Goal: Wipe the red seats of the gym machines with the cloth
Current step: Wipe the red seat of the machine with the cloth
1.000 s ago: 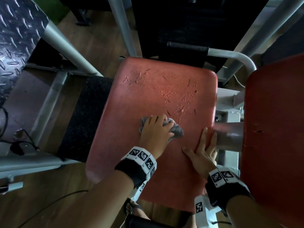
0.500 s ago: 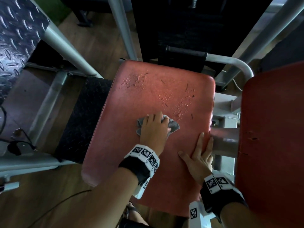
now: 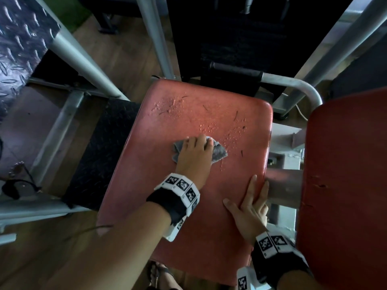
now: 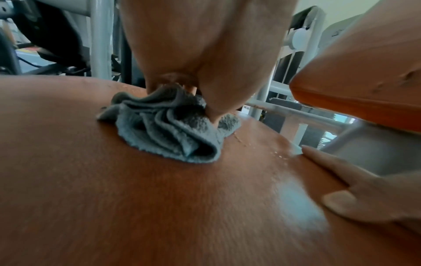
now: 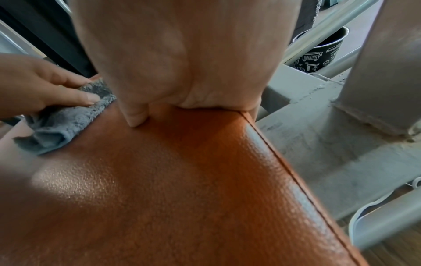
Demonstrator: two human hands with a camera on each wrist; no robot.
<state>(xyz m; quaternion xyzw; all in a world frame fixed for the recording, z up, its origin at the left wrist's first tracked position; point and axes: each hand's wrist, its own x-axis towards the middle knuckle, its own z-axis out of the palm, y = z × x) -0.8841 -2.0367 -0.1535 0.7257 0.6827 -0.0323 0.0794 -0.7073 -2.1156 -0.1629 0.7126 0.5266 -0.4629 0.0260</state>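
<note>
The red seat fills the middle of the head view, with water droplets and dark scratches on its far half. My left hand grips a bunched grey cloth and holds it down near the seat's centre, just short of the droplets. The left wrist view shows the cloth crumpled under the thumb on the seat. My right hand lies flat on the seat's right edge with straight fingers and holds nothing; its wrist view shows the palm pressing the seat.
A second red pad stands close on the right, joined by a grey steel tube. A black tread plate and grey frame bars lie left. A dark weight stack is behind. A patterned cup sits beyond the frame.
My left hand has slid the cloth a little farther up the seat, toward the droplets. The right hand has stayed on the seat's right edge.
</note>
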